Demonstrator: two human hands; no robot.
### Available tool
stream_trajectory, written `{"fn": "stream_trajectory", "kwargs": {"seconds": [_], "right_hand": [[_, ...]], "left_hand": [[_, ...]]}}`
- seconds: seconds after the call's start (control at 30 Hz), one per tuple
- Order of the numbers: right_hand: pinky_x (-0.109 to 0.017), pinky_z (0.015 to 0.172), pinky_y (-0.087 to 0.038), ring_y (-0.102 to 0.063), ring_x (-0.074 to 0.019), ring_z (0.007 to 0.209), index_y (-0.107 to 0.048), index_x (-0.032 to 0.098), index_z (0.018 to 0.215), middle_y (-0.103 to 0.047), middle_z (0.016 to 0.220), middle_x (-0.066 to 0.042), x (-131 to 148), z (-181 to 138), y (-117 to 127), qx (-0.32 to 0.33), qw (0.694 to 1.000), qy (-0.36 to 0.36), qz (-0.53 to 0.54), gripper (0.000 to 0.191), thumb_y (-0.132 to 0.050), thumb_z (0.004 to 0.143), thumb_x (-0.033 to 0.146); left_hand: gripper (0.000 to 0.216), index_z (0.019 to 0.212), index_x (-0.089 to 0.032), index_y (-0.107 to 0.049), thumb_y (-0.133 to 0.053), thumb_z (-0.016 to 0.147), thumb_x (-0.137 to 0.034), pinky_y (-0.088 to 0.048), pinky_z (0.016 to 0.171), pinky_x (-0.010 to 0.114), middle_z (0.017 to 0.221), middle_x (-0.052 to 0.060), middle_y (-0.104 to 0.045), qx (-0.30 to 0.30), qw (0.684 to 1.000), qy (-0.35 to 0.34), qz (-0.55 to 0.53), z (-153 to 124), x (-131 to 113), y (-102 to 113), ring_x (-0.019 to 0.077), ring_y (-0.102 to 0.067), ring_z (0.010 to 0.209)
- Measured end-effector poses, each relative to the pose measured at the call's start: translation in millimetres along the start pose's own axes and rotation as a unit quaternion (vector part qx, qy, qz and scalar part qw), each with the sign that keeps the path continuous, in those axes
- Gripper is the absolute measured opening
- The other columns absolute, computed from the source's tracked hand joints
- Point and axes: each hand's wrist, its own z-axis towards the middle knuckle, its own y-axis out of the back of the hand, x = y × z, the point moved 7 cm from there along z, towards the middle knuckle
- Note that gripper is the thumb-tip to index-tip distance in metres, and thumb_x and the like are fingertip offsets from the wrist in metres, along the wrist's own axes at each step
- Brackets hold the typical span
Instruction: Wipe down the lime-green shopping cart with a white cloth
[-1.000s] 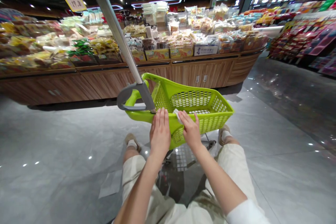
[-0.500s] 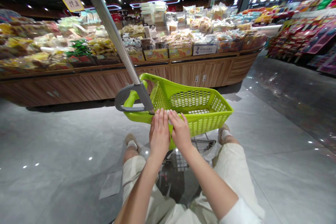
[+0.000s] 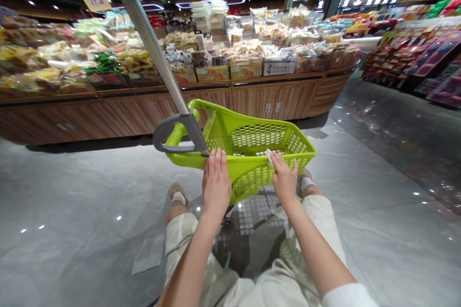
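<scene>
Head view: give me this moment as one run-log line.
left hand: flat on green basket near rim | right hand: flat on white cloth, same rim | grey handle: slanting up, beside left hand

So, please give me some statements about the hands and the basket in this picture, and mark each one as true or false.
1. The left hand lies flat on the rim of the green basket. True.
2. The white wipe is in the left hand. False: the right hand presses it on the rim.
3. The grey handle pole lies flat on the floor. False: it rises slanting toward the upper left.
4. A wooden counter with packaged goods stands behind the basket. True.
</scene>
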Motion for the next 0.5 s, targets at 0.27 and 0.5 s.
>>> {"fn": "stream_trajectory", "kwargs": {"seconds": [0.27,0.5], "right_hand": [[-0.047,0.121,-0.016,-0.040,-0.0179,0.143,-0.043,0.020,0.146,-0.049,0.151,-0.008,112,-3,-13,0.061,0.985,0.102,0.122,0.078,-0.036,0.072,-0.004],[-0.038,0.093,-0.048,-0.064,-0.0232,0.104,-0.054,0.018,0.123,-0.069,0.117,-0.010,56,29,28,0.024,0.947,-0.018,0.320,0.039,-0.046,0.085,0.019]], "left_hand": [[0.066,0.148,-0.001,-0.033,-0.046,0.084,-0.007,-0.028,0.121,0.050,0.155,0.022,-0.039,-0.008,1.000,0.010,-0.004,-2,2,0,0.0299,-0.026,0.149],[0.068,0.150,-0.003,-0.031,-0.047,0.083,-0.008,-0.026,0.122,0.048,0.156,0.020,-0.038,-0.010,1.000,0.008,-0.005,-4,5,1,0.0291,-0.025,0.150]]}}
